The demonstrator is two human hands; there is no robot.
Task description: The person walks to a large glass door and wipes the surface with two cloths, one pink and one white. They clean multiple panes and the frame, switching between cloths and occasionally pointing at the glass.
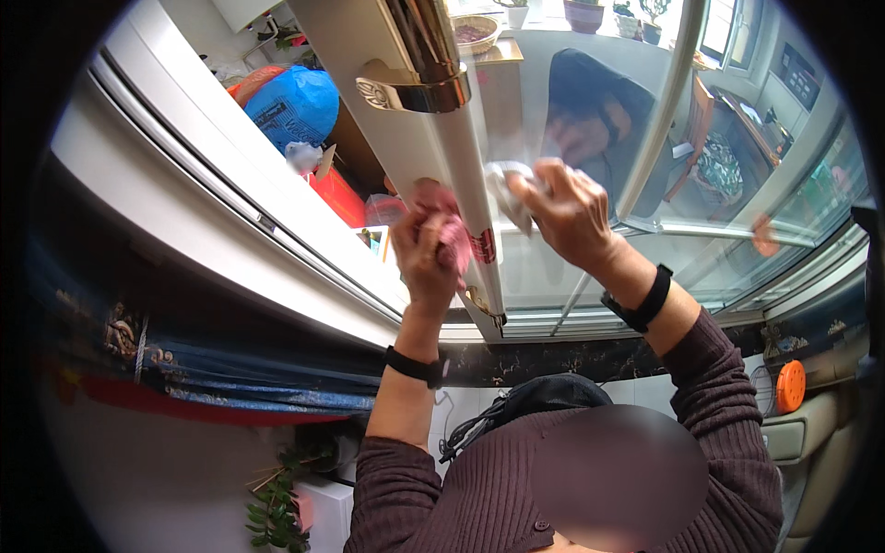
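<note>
My left hand (426,267) is closed around a crumpled pink cloth (453,241), at the white edge of a sliding door or window frame (392,138). Just above it, a shiny gold handle (419,41) with an ornate bracket runs along that frame. To the right, my right hand (573,217) grips a wadded whitish cloth (505,192) against or very near the glass pane (544,267). Both cloths look slightly smeared by motion. Dark bands circle both of my wrists.
Through the opening at left show a blue plastic bag (295,106) and a red box (339,198). Behind the glass are a woven basket (476,35), potted plants (584,14) and a wooden chair (696,129). A dark blue curtain (249,369) hangs left; a leafy plant (277,507) stands below.
</note>
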